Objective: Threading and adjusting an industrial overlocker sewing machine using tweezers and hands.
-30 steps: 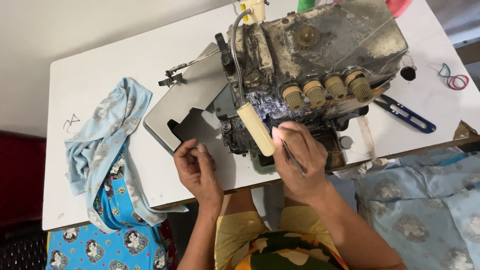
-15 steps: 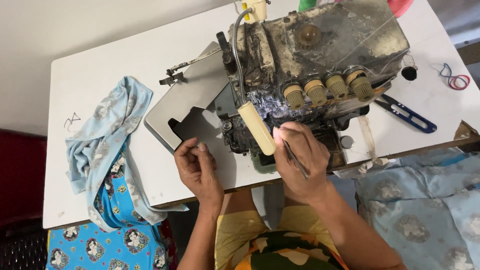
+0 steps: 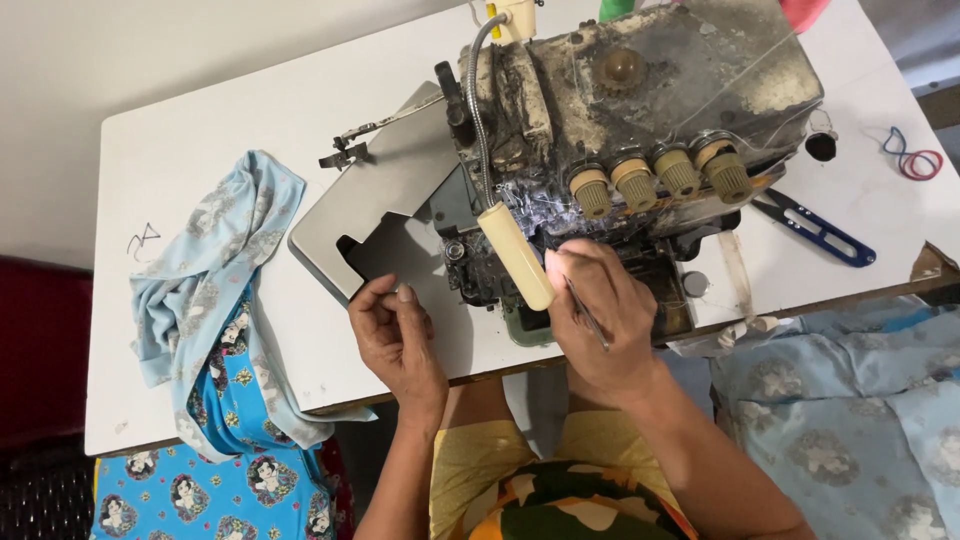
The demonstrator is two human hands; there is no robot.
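Observation:
A worn, grimy overlock sewing machine [image 3: 640, 110] stands on a white table [image 3: 230, 120]. My right hand [image 3: 600, 320] grips thin metal tweezers [image 3: 585, 312] at the machine's front, just below its row of tension knobs [image 3: 660, 175] and beside a cream lamp head [image 3: 515, 255] on a flexible neck. My left hand [image 3: 395, 335] rests on the table edge by the opened grey metal cover plate [image 3: 380, 200], its fingertips pinched together; whether thread is between them is too fine to see.
Light blue printed fabric [image 3: 215, 290] lies on the table's left and hangs over its front edge. Blue-handled thread snips [image 3: 815, 228] and rubber bands [image 3: 915, 160] lie at the right. More pale blue cloth [image 3: 850, 400] is piled below the table on the right.
My right hand has shifted slightly with the tweezers at the machine's front. My left hand stays almost where it was.

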